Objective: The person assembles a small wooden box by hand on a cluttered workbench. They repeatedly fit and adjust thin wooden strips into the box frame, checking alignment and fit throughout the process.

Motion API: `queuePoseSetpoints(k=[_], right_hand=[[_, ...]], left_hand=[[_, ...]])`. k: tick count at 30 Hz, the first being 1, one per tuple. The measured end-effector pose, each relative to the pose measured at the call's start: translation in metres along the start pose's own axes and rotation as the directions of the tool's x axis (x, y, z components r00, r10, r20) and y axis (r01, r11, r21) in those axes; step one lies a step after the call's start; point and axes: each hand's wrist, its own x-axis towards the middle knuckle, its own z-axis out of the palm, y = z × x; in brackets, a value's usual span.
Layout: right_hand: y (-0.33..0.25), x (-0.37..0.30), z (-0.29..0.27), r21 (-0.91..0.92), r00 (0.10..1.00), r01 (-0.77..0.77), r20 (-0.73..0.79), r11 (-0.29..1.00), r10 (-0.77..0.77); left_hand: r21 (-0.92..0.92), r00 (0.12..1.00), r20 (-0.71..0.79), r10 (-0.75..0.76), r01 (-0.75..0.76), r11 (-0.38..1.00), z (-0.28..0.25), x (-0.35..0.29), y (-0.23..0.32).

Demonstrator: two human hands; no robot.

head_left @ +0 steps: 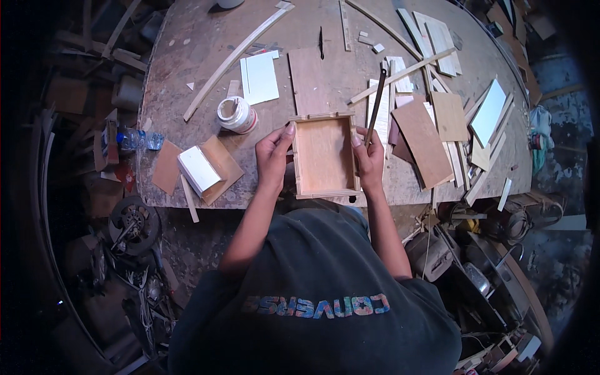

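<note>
Between my two hands is a shallow wooden box (325, 156) with an open top, its pale inside facing up, over the table's near edge. My left hand (273, 156) is closed on the box's left wall, thumb at the rim. My right hand (369, 161) grips the right wall, its thumb pressed on the rim. A long, thin, dark strip (376, 103) with a hole near its tip sticks up from my right hand, seemingly pinched there too. Left of the box, an open white jar (237, 115) stands with pale smears around its mouth.
The worn wooden table (187, 56) carries a long curved strip (240, 59), a white panel (259, 77) and a white block (199, 169) on brown boards. Many strips and boards, including a brown panel (422, 147), are piled at right. A plastic bottle (140, 140) lies by the left edge.
</note>
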Motion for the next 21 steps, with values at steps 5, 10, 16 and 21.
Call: queuePoseSetpoints(k=[5, 10, 16, 21], right_hand=[[0.0, -0.003, 0.002, -0.047, 1.0, 0.019, 0.0, 0.999, -0.019], [0.005, -0.002, 0.001, -0.108, 0.998, 0.056, 0.009, 0.993, -0.055], [0.01, -0.001, -0.004, -0.083, 0.998, 0.045, 0.043, 0.996, -0.041], [0.004, -0.007, -0.006, -0.105, 0.994, -0.075, 0.072, 0.992, 0.083]], left_hand=[[0.004, 1.0, -0.031, -0.005, 0.005, 1.0, 0.001, -0.001, -0.004], [0.021, 0.999, -0.032, 0.023, -0.022, 1.0, 0.001, 0.001, -0.003], [-0.025, 0.989, -0.013, 0.144, -0.144, 0.989, 0.004, 0.0, -0.004], [0.029, 0.977, -0.021, 0.214, -0.214, 0.976, 0.001, 0.003, -0.012]])
